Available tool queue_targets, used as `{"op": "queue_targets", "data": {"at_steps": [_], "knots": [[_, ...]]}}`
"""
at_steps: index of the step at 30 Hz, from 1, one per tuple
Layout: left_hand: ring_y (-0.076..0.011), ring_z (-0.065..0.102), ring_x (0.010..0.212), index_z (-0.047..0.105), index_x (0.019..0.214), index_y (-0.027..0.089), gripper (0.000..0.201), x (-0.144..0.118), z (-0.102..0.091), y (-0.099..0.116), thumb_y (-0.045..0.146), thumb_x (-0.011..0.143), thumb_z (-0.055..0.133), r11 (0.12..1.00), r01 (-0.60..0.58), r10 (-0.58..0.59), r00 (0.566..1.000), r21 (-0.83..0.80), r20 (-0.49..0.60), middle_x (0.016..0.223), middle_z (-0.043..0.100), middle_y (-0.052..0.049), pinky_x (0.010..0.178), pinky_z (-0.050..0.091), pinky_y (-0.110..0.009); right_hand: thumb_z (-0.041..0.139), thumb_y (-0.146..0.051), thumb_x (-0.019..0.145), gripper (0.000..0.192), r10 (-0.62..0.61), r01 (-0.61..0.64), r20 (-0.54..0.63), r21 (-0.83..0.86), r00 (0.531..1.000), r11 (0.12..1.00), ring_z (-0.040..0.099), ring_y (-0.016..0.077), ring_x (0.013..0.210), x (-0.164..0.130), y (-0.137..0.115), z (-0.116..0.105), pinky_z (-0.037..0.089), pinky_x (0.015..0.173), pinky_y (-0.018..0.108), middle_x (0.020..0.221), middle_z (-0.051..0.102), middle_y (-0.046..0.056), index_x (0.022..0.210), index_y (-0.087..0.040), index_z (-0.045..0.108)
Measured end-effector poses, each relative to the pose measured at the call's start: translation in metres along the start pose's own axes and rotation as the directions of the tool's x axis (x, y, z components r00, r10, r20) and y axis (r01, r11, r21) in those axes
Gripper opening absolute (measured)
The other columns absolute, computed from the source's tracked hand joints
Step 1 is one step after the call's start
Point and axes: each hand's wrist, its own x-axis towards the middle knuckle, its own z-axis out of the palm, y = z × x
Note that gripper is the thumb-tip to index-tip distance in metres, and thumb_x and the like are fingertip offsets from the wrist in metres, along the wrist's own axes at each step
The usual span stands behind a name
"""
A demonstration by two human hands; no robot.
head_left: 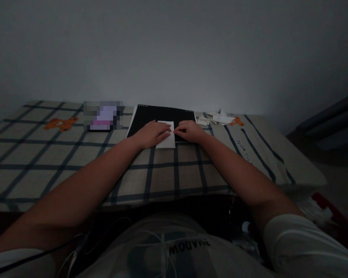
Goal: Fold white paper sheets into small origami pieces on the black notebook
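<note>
Head view: both hands point(150, 134) point(189, 131) flat on smooth white folded paper point(166, 139), black mat point(161, 116) beneath.

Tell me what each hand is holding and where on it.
Left hand presses flat on the white paper's left side; right hand pinches its right edge. Nothing is lifted.

"SHADOW", upside down, on shirt point(188, 247)

Bare forearms, short white sleeves, light shirt with dark printed lettering, thin white cords across lap
</note>
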Motion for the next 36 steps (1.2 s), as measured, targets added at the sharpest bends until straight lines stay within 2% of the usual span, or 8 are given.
{"op": "queue_targets", "data": {"at_steps": [7,15,23,30,36], "knots": [[-0.0260,0.049,0.142,0.061,0.138,0.022,0.047,0.001,0.000,-0.003,0.044,0.100,0.045,0.999,-0.040,0.040,0.999,0.014,-0.009,0.150,0.058,-0.010,0.121,0.030,-0.054,0.057,-0.030,0.099,0.027,0.125,-0.127,-0.031,-0.089,0.992,0.988,0.058,0.0183,0.082,0.001,-0.004,0.000,0.036,0.071,0.030,0.092,0.072,0.007,0.101,-0.019,0.082],[-0.0265,0.055,0.136,0.067,0.130,0.023,0.040,0.001,0.000,-0.008,0.040,0.097,0.052,0.993,-0.110,0.110,0.993,-0.029,-0.034,0.144,0.063,-0.008,0.117,0.036,-0.051,0.057,-0.028,0.099,0.026,0.114,-0.114,-0.001,-0.070,0.993,0.991,0.060,0.0184,0.085,0.004,0.000,0.001,0.039,0.076,0.029,0.092,0.072,0.007,0.102,-0.019,0.081],[-0.0267,0.060,0.131,0.070,0.126,0.020,0.037,0.003,-0.001,-0.009,0.038,0.097,0.054,0.983,-0.183,0.181,0.982,-0.023,-0.061,0.140,0.066,-0.010,0.112,0.041,-0.047,0.059,-0.024,0.098,0.026,0.228,-0.231,-0.041,-0.079,0.973,0.970,0.067,0.0216,0.094,0.010,-0.005,0.003,0.045,0.082,0.031,0.102,0.077,0.010,0.108,-0.018,0.081],[-0.0248,0.060,0.131,0.070,0.126,0.020,0.036,0.002,-0.002,-0.009,0.035,0.097,0.055,0.980,-0.194,0.191,0.979,-0.035,-0.072,0.139,0.067,-0.009,0.112,0.042,-0.044,0.057,-0.023,0.099,0.027,0.258,-0.261,-0.053,-0.064,0.965,0.963,0.069,0.0233,0.101,0.014,-0.003,0.006,0.047,0.091,0.033,0.109,0.078,0.010,0.108,-0.019,0.082],[-0.0261,0.060,0.130,0.070,0.125,0.018,0.037,0.002,-0.002,-0.009,0.036,0.097,0.056,0.980,-0.198,0.196,0.978,-0.026,-0.068,0.140,0.066,-0.011,0.112,0.043,-0.045,0.054,-0.025,0.100,0.029,0.277,-0.278,-0.014,-0.089,0.961,0.957,0.067,0.0238,0.104,0.016,-0.004,0.005,0.046,0.090,0.032,0.111,0.077,0.010,0.113,-0.019,0.080]]}}
